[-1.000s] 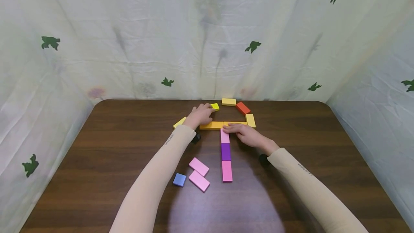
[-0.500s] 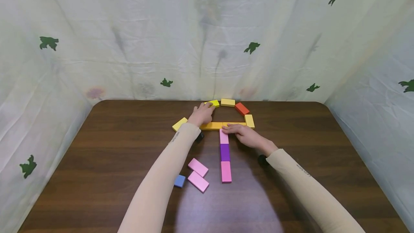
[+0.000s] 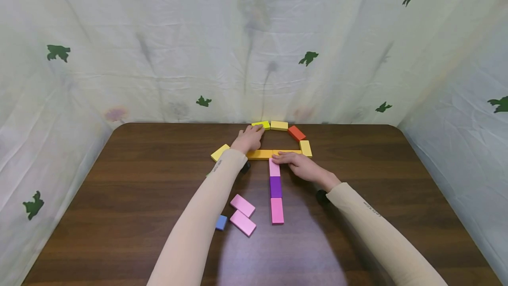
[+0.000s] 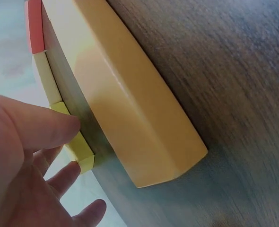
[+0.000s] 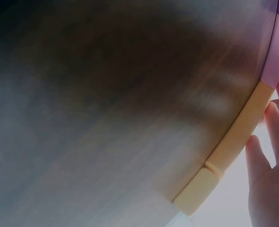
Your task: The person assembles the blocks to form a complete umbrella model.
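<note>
At the far side of the table my left hand (image 3: 248,139) pinches a bright yellow block (image 4: 80,144) between thumb and fingers, its end meeting a pale yellow block (image 3: 279,126). My right hand (image 3: 303,166) lies with fingers extended, fingertips touching the orange block (image 5: 239,127) and the light pink block (image 3: 274,168). A second orange block (image 3: 259,155) continues that row leftward, below my left hand. A purple block (image 3: 275,187) and a darker pink block (image 3: 277,211) run from the light pink one toward me. A red block (image 3: 296,133) and another pale block (image 3: 305,148) curve along the right.
A loose pale yellow block (image 3: 220,152) lies left of my left wrist. Two loose pink blocks (image 3: 243,223) lie nearer me, beside a blue block (image 3: 221,222) partly covered by my left sleeve. A patterned curtain (image 3: 178,56) hangs behind the dark wooden table (image 3: 357,153).
My left hand has pushed the bright yellow block up and turned it so that it meets the pale yellow one. The left forearm has shifted right, over part of the blue block. My right hand stays put.
</note>
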The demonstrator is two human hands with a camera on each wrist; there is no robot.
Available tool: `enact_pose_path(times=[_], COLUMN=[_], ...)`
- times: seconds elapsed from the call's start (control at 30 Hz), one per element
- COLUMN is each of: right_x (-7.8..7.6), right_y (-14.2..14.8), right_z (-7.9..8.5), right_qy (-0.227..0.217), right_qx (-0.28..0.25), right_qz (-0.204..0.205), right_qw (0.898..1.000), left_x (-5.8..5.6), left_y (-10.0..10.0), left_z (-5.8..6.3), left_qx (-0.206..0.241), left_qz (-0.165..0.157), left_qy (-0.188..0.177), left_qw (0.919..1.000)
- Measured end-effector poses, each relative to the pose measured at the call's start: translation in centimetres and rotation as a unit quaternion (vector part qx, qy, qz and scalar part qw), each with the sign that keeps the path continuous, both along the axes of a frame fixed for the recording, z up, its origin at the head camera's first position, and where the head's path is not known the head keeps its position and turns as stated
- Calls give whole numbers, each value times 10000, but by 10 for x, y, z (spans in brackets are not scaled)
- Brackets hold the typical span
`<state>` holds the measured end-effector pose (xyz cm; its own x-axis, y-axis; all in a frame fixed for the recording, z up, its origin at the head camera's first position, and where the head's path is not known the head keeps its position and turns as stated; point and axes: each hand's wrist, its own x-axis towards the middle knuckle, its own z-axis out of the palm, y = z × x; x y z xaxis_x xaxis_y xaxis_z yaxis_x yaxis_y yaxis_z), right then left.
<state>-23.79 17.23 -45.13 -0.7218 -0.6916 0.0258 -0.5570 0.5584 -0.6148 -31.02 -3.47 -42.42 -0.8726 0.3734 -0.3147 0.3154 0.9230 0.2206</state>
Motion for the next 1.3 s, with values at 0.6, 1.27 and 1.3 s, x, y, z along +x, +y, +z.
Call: enact_pose_path(times=[0.6,1.27,1.3], right_x=[-1,0,0], right_y=[1,1,1], right_z=[-1,-1,-1], right_qy=[13,-63,-54], right_qx=[-44,-57,-60], right_qz=[-28,-55,-54], right_qw=[10000,9999,10000], left_x=[-1,-5,-6], left_y=[-1,-15,-17], left_z=[0,-1,-1], left_qx=[90,213,221], left_qz=[-1,-218,-237], left_qy=[-32,112,136], left_qw=[10000,9995,9994])
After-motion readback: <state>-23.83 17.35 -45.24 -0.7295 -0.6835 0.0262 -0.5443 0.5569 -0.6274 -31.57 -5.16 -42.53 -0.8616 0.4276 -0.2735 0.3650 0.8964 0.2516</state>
